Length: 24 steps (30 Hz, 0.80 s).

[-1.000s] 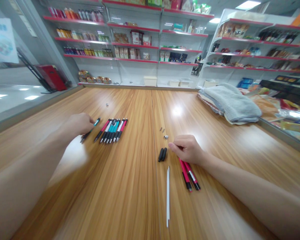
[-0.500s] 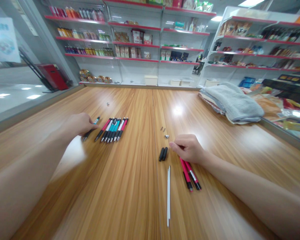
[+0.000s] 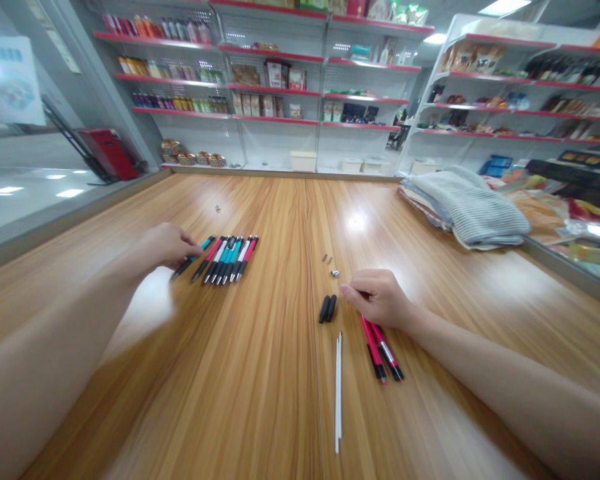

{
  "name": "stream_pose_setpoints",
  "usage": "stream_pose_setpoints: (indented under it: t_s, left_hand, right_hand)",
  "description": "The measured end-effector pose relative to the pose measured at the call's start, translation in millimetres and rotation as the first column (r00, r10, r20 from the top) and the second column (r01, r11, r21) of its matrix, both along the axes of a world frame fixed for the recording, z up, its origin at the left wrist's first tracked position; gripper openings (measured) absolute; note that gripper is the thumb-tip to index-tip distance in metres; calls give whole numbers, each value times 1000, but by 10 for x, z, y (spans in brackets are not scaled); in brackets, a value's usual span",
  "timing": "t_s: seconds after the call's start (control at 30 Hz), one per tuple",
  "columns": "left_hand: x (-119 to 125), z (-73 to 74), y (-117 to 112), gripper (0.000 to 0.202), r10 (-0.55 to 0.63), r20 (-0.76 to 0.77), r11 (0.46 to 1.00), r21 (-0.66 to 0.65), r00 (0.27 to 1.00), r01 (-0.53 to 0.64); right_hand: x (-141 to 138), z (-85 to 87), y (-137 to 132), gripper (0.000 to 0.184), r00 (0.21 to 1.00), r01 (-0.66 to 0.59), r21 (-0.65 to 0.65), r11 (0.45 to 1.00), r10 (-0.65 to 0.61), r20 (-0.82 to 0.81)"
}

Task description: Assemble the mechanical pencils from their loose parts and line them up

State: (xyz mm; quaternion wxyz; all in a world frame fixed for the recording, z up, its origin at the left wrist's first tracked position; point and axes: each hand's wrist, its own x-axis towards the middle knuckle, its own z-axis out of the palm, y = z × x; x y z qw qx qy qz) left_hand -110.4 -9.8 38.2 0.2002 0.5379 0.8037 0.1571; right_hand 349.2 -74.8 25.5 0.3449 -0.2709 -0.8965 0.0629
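My left hand is closed on a teal pen with a black grip, at the left end of a row of pens. Pink, white and teal click pens lie side by side there, tips toward me. My right hand rests on the table with its fingers curled in. Beneath and in front of it lie pink pen barrels, their upper ends hidden by the hand. To its left are two black grips, small metal tips and two springs. White refills lie nearer me.
A small metal piece lies beyond the pen row. Folded striped cloths are stacked at the table's right edge, beside packaged goods. Stocked shelves stand behind the table, and a red cart is at the left.
The teal pen in my left hand has shifted right, nearer to the row of pens. My right hand keeps its place on the table. The view has shifted slightly.
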Motion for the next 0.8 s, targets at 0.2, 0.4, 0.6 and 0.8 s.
stream_pose_setpoints:
  t_s: [0.2, 0.4, 0.6, 0.8]
  left_hand:
    - [95, 24, -31, 42, -14, 52, 997, -70, 999, 17]
    - [158, 30, -57, 45, -12, 111, 996, -89, 994, 22]
    - [233, 93, -108, 50, -34, 129, 994, -96, 991, 47]
    - [300, 127, -114, 61, -25, 90, 993, -116, 996, 36]
  right_hand:
    - [-5, 11, 7, 43, 1000, -10, -10, 1000, 10, -4]
    - [-3, 9, -5, 42, 1000, -7, -11, 1000, 7, -1]
    - [-1, 17, -5, 42, 1000, -5, -15, 1000, 5, 12]
    - [-1, 12, 0, 42, 1000, -4, -19, 1000, 5, 13]
